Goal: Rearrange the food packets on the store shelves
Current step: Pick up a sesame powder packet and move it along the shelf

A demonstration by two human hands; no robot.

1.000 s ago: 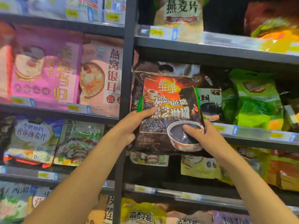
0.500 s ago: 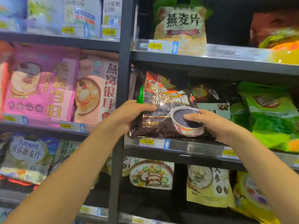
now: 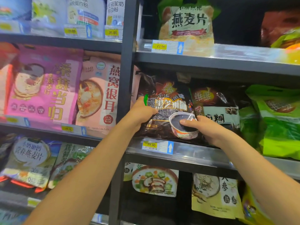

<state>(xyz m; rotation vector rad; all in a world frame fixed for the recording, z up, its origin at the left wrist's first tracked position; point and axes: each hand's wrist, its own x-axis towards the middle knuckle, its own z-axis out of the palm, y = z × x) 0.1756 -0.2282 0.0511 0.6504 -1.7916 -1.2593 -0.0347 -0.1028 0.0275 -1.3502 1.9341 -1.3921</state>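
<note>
A dark brown black-sesame packet (image 3: 168,104) with a printed bowl leans back on the middle right shelf (image 3: 194,153). My left hand (image 3: 141,112) grips its left edge by the green strip. On its lower right corner, over the printed bowl, my right hand (image 3: 206,129) holds it too. The packet's bottom rests at the shelf's front lip, and its top tilts into the bay. A similar dark packet (image 3: 215,103) sits directly to its right, partly behind my right hand.
Green packets (image 3: 279,120) fill the right of the same shelf. An oat-flake bag (image 3: 186,25) stands on the shelf above. Pink and purple packets (image 3: 45,88) fill the left bay beyond the dark upright post (image 3: 126,78). More packets hang on the shelves below.
The packet went from upright in the air below the shelf lip, up and into the middle right shelf, where it now leans back. Both hands stayed on it.
</note>
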